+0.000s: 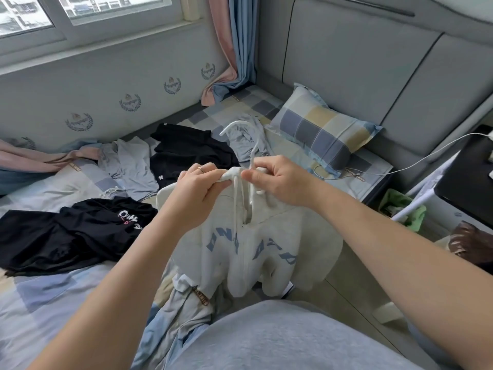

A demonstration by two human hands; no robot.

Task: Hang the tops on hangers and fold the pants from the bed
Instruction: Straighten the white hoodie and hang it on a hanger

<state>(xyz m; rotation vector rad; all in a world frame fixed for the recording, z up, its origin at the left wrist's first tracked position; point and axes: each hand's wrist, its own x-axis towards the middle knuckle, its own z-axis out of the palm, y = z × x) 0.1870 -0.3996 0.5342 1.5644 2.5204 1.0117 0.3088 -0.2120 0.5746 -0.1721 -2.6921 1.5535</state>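
Observation:
A white hoodie (248, 252) with blue lettering hangs in front of me above the bed edge. My left hand (202, 188) pinches its neckline on the left. My right hand (277, 180) grips the neckline on the right, by the drawstrings. A white hanger hook (234, 126) sticks up from between my hands; the rest of the hanger is hidden inside the hoodie. On the bed lie a black top with a printed logo (80, 233), another black garment (192, 150), a pale grey garment (133, 166) and a second grey one (245, 137).
A checked pillow (320, 129) rests against the grey headboard (360, 62). A white cable (400, 166) runs from the bed to a dark nightstand (469, 177) at right. Curtains (232, 44) hang in the corner under the window (80, 12). A green bin (402, 209) stands on the floor.

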